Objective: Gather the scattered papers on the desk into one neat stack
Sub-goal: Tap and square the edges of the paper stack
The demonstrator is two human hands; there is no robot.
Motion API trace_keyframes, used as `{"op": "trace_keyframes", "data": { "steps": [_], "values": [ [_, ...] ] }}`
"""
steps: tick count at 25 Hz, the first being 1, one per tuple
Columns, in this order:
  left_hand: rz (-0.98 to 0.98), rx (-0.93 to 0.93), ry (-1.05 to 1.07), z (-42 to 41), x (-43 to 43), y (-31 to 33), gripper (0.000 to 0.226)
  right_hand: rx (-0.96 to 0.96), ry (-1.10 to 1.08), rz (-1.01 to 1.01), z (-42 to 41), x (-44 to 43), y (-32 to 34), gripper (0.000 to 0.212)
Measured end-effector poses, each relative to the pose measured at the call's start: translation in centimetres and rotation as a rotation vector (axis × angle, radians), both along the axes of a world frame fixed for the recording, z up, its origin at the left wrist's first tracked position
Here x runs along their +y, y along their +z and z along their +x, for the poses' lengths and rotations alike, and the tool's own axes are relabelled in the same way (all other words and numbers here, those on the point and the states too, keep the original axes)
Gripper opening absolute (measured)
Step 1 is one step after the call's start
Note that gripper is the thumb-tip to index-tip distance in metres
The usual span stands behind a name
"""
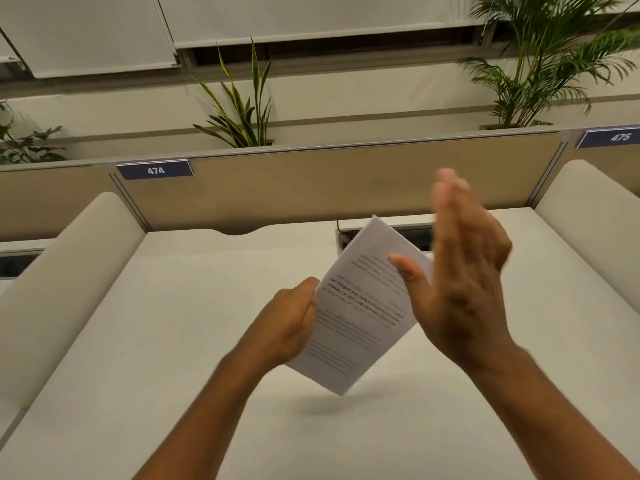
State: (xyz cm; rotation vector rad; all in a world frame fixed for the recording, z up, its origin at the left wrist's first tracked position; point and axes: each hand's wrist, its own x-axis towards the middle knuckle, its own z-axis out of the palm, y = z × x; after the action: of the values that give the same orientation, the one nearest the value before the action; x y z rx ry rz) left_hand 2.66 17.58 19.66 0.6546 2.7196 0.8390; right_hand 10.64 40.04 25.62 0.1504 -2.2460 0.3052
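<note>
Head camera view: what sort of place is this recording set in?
Most likely an open-plan office or shared study room. The white desk is fenced by a beige partition carrying numbered seat labels, 474 and 475, with potted plants behind. The left hand holds printed papers.

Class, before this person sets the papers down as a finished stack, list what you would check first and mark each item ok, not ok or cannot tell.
1. Left hand grips the papers at their left edge: ok.
2. Right hand closed on the papers: not ok, it is open and flat beside their right edge.
3. Papers resting on the desk: not ok, held tilted above it, shadow below.
4. No loose sheets left on the visible desk: ok.
5. Edges squared up: cannot tell, blurred.
</note>
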Motion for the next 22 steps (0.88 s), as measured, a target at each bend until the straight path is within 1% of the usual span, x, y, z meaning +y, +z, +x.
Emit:
{"op": "trace_keyframes", "data": {
  "steps": [1,2,3,4,5,7,8,9,10,11,12,13,14,15,16,17,18,19,20,22],
  "values": [
    [-0.119,0.017,-0.039,-0.3,0.0,1.3,0.024,-0.080,0.048,0.187,-0.3,-0.9,1.6,0.069],
    [-0.219,0.054,-0.079,-0.4,0.0,2.5,0.022,-0.236,0.087,0.360,-0.7,-1.9,2.8,0.068],
    [-0.306,0.100,-0.120,-0.2,0.2,3.6,0.022,-0.431,0.103,0.477,-1.2,-2.9,3.5,0.071],
    [-0.390,0.147,-0.161,0.1,0.2,4.4,0.024,-0.623,0.104,0.534,-1.7,-4.0,3.6,0.071],
    [-0.483,0.190,-0.200,0.5,0.4,5.1,0.028,-0.760,0.094,0.568,-2.1,-5.1,3.5,0.064],
    [-0.635,0.277,-0.231,0.8,0.6,6.0,0.034,-0.900,0.102,0.602,-2.5,-6.4,2.8,0.037],
    [-0.659,0.345,-0.198,0.8,0.5,6.1,0.037,-0.920,0.105,0.557,-2.5,-6.4,2.4,0.026],
    [-0.625,0.437,-0.132,0.5,0.1,5.5,0.044,-0.906,0.095,0.467,-2.4,-5.9,1.7,0.019],
    [-0.510,0.586,-0.018,0.1,-0.5,4.5,0.052,-0.884,0.068,0.337,-2.4,-5.2,1.1,0.015],
    [-0.313,0.735,0.129,0.2,-1.2,3.5,0.060,-0.872,0.034,0.181,-2.5,-4.2,0.1,0.015],
    [-0.041,0.842,0.292,0.5,-1.7,2.2,0.067,-0.847,0.015,0.009,-2.4,-3.2,-0.9,0.018],
    [0.256,0.830,0.475,1.2,-2.2,0.9,0.073,-0.801,0.022,-0.179,-2.5,-2.4,-2.2,0.023],
    [0.506,0.641,0.625,2.0,-2.3,-0.4,0.079,-0.729,0.045,-0.354,-2.5,-1.8,-3.6,0.026],
    [0.698,0.347,0.712,2.6,-1.8,-1.2,0.081,-0.653,0.074,-0.492,-2.4,-1.4,-4.9,0.029],
    [0.840,0.016,0.729,3.1,-1.1,-2.2,0.076,-0.596,0.103,-0.603,-2.2,-1.3,-6.2,0.029],
    [0.945,-0.246,0.707,3.3,-0.4,-3.4,0.066,-0.567,0.124,-0.706,-1.9,-1.3,-7.5,0.029],
    [1.004,-0.379,0.677,3.4,0.0,-4.6,0.052,-0.564,0.141,-0.804,-1.5,-1.4,-8.7,0.029],
    [1.017,-0.399,0.686,3.4,0.2,-5.7,0.037,-0.575,0.147,-0.877,-1.2,-1.3,-10.0,0.028],
    [1.008,-0.371,0.720,3.4,0.4,-6.3,0.026,-0.592,0.140,-0.916,-0.9,-1.2,-11.2,0.028],
    [0.978,-0.297,0.748,3.6,0.5,-7.4,0.026,-0.630,0.104,-0.923,-0.7,-0.8,-13.7,0.028]
  ]
}}
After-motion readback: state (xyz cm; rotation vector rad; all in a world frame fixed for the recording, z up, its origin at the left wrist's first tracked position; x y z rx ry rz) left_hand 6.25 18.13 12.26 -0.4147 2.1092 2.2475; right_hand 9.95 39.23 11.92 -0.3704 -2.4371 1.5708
